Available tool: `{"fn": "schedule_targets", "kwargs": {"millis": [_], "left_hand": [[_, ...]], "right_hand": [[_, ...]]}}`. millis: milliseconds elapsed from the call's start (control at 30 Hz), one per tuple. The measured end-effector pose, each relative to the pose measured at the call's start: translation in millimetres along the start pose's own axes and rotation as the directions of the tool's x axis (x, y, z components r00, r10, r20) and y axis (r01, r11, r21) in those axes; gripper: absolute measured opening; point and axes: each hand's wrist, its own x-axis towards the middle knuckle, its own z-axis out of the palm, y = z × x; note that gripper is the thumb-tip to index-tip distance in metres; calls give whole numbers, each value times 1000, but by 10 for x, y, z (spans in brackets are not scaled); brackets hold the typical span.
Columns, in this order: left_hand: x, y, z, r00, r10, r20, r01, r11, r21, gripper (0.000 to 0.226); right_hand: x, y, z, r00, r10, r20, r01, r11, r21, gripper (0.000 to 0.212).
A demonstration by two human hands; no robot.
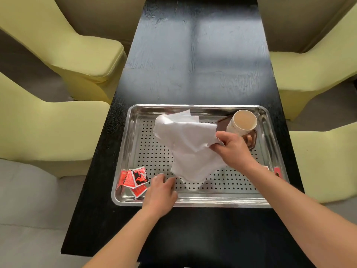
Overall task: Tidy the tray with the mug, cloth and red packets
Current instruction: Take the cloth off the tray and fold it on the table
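A perforated steel tray (pixel 193 198) lies on a black table. A crumpled white cloth (pixel 185 144) is lifted above the tray's middle, pinched at its right edge by my right hand (pixel 233 149). My left hand (pixel 161 190) hovers over the tray's front left, fingers apart, just below the cloth's hanging corner and next to a pile of red packets (pixel 135 179). A cream mug (pixel 243 122) stands on a dark brown coaster (pixel 224 122) at the tray's back right. Another red packet (pixel 277 172) peeks out behind my right forearm.
The narrow black table (pixel 197 64) stretches away from me. Yellow-green armchairs (pixel 63 47) flank it on both sides, close to its edges. A grey seat (pixel 29 209) is at the near left.
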Motion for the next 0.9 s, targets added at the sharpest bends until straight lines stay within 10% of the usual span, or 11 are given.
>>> {"fn": "schedule_targets", "kwargs": {"millis": [533,900], "left_hand": [[-421,-96,139,982,185,48,-190,965,179,45],[-616,39,278,988,96,-118,-69,974,215,46]], "right_hand": [[-1589,290,-640,993,-52,109,34,986,163,64],[-1821,1187,-45,955,38,294,86,913,-399,10]]}}
